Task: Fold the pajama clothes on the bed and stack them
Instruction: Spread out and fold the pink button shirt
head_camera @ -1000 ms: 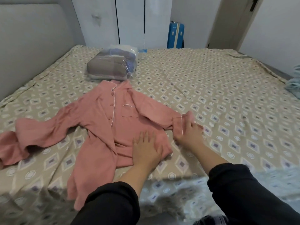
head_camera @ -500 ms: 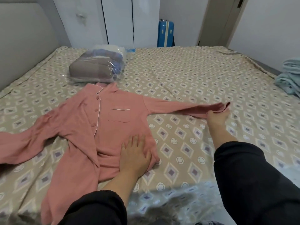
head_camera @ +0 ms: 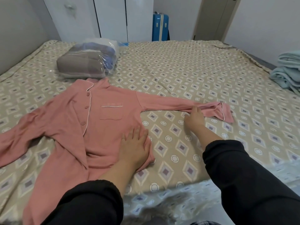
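Note:
A pink button-front pajama top (head_camera: 100, 117) lies face up on the patterned bed (head_camera: 186, 70), collar toward the far side. Its right sleeve (head_camera: 170, 103) stretches out flat to the right, the white-piped cuff (head_camera: 222, 112) at its end. My left hand (head_camera: 134, 146) presses flat on the top's lower right hem, fingers straight. My right hand (head_camera: 194, 116) touches the lower edge of the stretched sleeve near the cuff; whether it pinches the cloth is unclear. The other sleeve trails off to the left edge, and a long pink panel hangs down toward the near bed edge.
A clear plastic bag of folded grey and blue bedding (head_camera: 88, 62) lies just beyond the collar. Folded light-blue blankets (head_camera: 287, 72) sit at the bed's right edge. A blue suitcase (head_camera: 159, 27) stands by the wardrobe. Bare sheet lies to the right of the top.
My right hand pulled the right sleeve from beside the hem out to the right until it lay straight, then slid back from the cuff along the sleeve. My left hand stayed pressed on the hem.

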A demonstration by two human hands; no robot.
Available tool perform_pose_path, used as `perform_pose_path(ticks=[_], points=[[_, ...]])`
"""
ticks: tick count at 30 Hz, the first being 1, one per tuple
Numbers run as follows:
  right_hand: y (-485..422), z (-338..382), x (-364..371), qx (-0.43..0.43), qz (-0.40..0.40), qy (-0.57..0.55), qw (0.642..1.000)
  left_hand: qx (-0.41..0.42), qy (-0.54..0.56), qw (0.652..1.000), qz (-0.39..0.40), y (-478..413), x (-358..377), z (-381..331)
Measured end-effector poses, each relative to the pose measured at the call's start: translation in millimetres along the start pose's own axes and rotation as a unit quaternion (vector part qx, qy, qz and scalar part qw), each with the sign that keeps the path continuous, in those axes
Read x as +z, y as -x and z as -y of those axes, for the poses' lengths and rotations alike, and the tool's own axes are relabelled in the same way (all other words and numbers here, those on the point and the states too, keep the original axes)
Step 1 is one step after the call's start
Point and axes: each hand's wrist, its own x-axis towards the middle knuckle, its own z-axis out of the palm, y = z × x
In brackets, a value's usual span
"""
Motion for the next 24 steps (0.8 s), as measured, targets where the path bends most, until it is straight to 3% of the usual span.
perform_pose_path(ticks=[6, 10, 14, 18, 19, 21, 23, 24], points=[[-30.4, -51.4, -13.6, -0.01, -0.067, 0.125, 0.99, -0.033, 0.006, 0.999, -0.011, -37.5, 11.5, -27.1], [-57.3, -67.1, -28.9, 0.002, 0.005, 0.195, 0.981, -0.044, 0.012, 0.999, -0.026, -54.0, 15.7, -28.8], [-83.8, -63.4, -33.9, -0.044, 0.055, 0.216, 0.974, -0.037, 0.013, 0.999, -0.035, -58.6, 19.7, -28.2], [-90.8, -39.2, -56.2, -0.027, 0.101, 0.338, 0.935, 0.015, 0.044, 0.998, -0.049, -58.6, 19.1, -29.3], [-89.7, -34.2, -62.6, -0.031, 0.068, 0.354, 0.932, 0.024, 0.05, 0.997, -0.051, -58.8, 18.7, -29.5], [-93.7, -34.3, -72.9, -0.088, -0.09, 0.328, 0.936, 0.025, 0.058, 0.997, -0.053, -58.9, 18.9, -29.2], [-98.3, -39.3, -84.4, -0.171, -0.253, 0.256, 0.917, 0.024, 0.059, 0.996, -0.055, -59.0, 19.4, -28.1], [-99.8, -43.0, -88.0, -0.2, -0.296, 0.245, 0.901, 0.024, 0.059, 0.997, -0.053, -59.0, 19.4, -28.0]])
